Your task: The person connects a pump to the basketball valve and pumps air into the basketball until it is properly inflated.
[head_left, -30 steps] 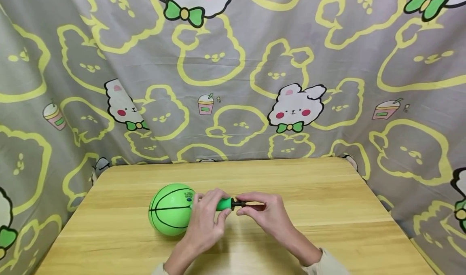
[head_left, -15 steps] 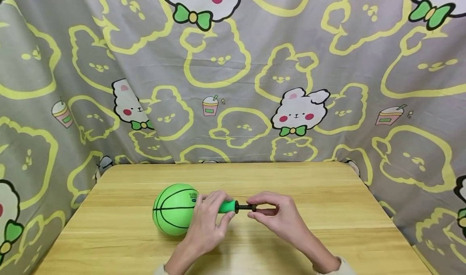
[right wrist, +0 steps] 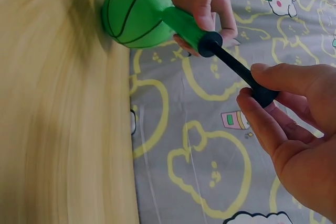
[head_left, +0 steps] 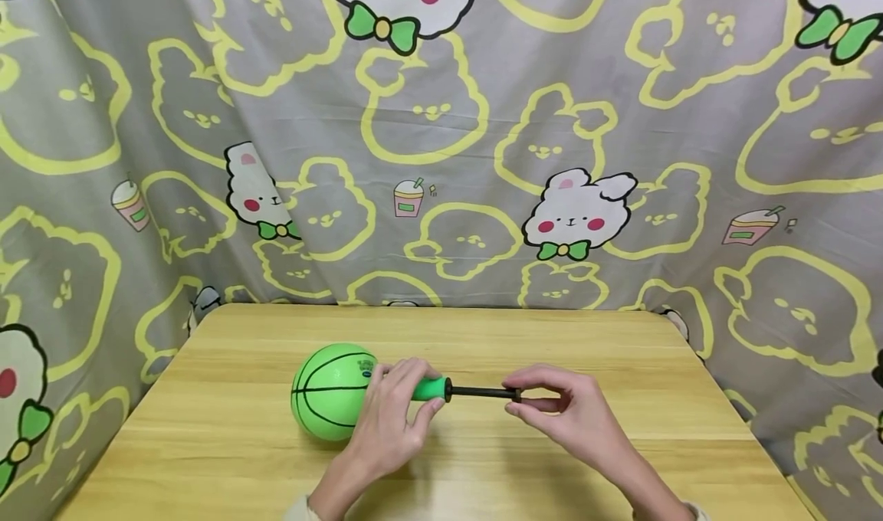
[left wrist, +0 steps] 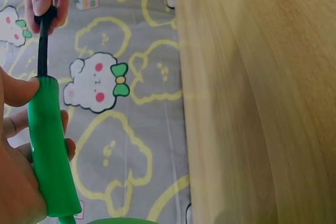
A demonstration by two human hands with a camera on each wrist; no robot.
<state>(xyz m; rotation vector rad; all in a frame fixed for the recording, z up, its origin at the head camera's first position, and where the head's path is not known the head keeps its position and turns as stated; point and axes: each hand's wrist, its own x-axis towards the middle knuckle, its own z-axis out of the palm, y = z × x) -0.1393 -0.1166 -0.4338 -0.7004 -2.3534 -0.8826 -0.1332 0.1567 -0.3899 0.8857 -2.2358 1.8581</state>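
Note:
A green ball [head_left: 329, 398] with black basketball lines sits left of both hands in the head view. My left hand [head_left: 396, 414] grips the green barrel of a hand pump [left wrist: 50, 145], whose near end points at the ball. The black plunger rod [head_left: 483, 391] sticks far out of the barrel toward the right. At its end, my right hand [head_left: 572, 414] pinches the black knob [right wrist: 264, 95] between thumb and fingers. In the right wrist view the pump runs in a line from ball to knob. My left fingers hide part of the barrel in the head view.
A wooden table [head_left: 441, 475] with light grain lies under the hands. Behind it and along both sides hangs a grey curtain [head_left: 441, 161] printed with yellow outlines, white rabbits and pink cups.
My right hand has moved to the right, drawing the plunger rod much further out of the pump barrel. My left hand keeps its grip on the barrel beside the ball.

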